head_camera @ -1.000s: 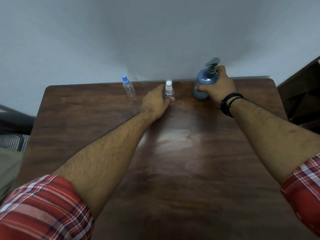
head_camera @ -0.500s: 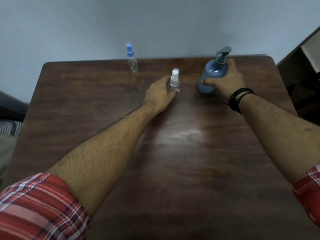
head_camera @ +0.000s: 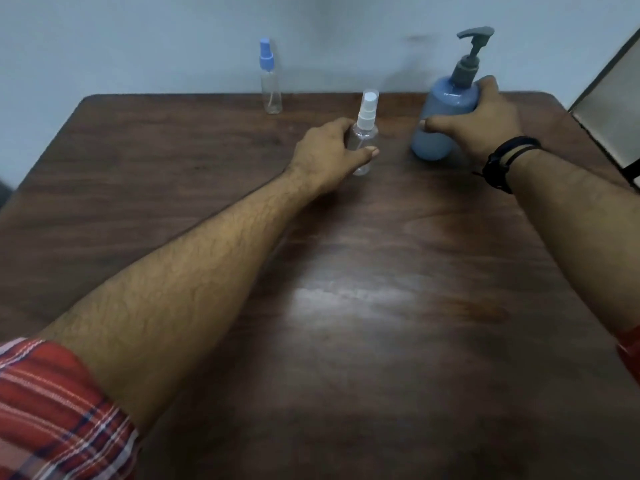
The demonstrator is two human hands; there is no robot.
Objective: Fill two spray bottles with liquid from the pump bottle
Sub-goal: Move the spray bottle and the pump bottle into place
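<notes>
Gripping, left hand [head_camera: 327, 147]: fingers and thumb curl round the small clear plastic spray bottle with a white nozzle cap [head_camera: 364, 133], thumb tip across its front, the bottle upright on the worktop.
Gripping, right hand [head_camera: 485, 123]: fingers wrap over the shoulder and thumb across the front of the large light-blue plastic pump bottle with a grey pump head [head_camera: 446, 112]; the bottle leans slightly to the right, its base at or just above the worktop, which of the two I cannot tell.
Pump bottle place: about 1 o'clock on the dark brown wooden worktop [head_camera: 346, 323], near the far edge, spout pointing right.
White-capped spray bottle place: near 12 o'clock, just beside the pump bottle on its 9 o'clock side, not touching it.
Second spray bottle: a slim clear plastic spray bottle with a blue cap [head_camera: 270, 81] stands upright and untouched at about 11 o'clock, at the far edge against the pale wall [head_camera: 138, 39], well apart from both hands.
Right wrist: black band bracelets [head_camera: 505, 164].
Sleeves: red plaid rolled-up cuffs [head_camera: 52, 410], at 7 o'clock and, barely showing, at 4 o'clock.
Right edge: a dark-framed grey panel [head_camera: 613, 109] beyond the worktop at 2 o'clock; what it is cannot be told.
</notes>
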